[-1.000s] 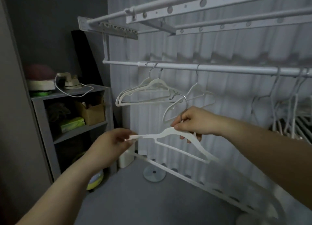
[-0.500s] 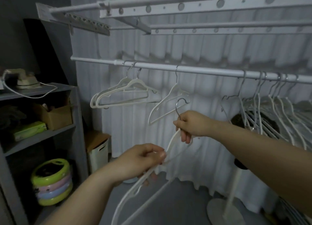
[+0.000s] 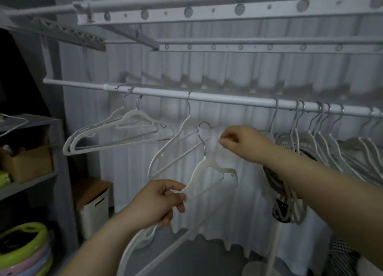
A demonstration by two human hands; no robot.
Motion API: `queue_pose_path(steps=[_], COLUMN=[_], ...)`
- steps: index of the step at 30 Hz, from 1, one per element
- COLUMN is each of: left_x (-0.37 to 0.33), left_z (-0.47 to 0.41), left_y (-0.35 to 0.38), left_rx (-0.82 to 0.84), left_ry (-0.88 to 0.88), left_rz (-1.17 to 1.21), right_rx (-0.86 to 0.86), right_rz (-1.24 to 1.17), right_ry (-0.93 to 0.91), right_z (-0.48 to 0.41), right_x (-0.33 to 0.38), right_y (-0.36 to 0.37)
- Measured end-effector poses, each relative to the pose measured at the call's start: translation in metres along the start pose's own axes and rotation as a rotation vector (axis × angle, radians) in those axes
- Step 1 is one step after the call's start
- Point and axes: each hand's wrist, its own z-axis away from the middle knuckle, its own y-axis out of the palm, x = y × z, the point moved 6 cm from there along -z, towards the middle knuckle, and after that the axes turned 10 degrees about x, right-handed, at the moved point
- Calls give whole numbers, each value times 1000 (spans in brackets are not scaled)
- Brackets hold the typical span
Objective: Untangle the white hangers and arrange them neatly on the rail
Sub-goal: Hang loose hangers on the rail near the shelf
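1. The left hand (image 3: 157, 203) is clenched round one shoulder of a white plastic hanger with a silver metal hook (image 3: 209, 169), holding it up at a tilt.
2. That hanger sits below the white round rail (image 3: 228, 100), and its hook is free in the air, not over the rail.
3. The right hand (image 3: 240, 143) hovers just beside the hook, apart from it. Its fingers are curled and the fingertips are drawn together. I cannot tell whether anything is pinched between them.
4. On the rail, a pair of white hangers (image 3: 124, 128) hangs at the left end.
5. A single white hanger (image 3: 178, 145) hangs askew just behind the held one.
6. A crowded bunch of white hangers (image 3: 321, 136) fills the right end, beyond the right forearm.
7. A pleated white curtain (image 3: 207, 68) hangs behind the rail.
8. To the left stands a grey shelf unit (image 3: 31, 182) with a brown cardboard box (image 3: 27, 163) on it. A white bin with a brown lid (image 3: 93, 207) stands beside the unit on the floor.
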Motion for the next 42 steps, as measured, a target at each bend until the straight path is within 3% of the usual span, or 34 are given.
queue_pose_path(steps=[8,13,22,32,37,42], left_x=[-41,-46,-56,-46,-46,-59], left_z=[-62,-101,-159,-190,-183,-169], left_y=[-15,1,34,58,60,37], left_rx=[-117,-167,-229,-83,90,-86], left_ry=[137,188,262,180,128,215], left_rz=[40,37,68,13,-180,-324], right_rx=[-358,-281,-256,-282,-300,-308], right_rz=[425,417,533,579,548,498], right_ry=[111,225,118,79,88,73], right_z=[-34,-46,-50,-51,-48,-47], right_x=[-78,-124,-134,-143,-141,-136], right_y=[-83,-90,-85,-83,-84,-89])
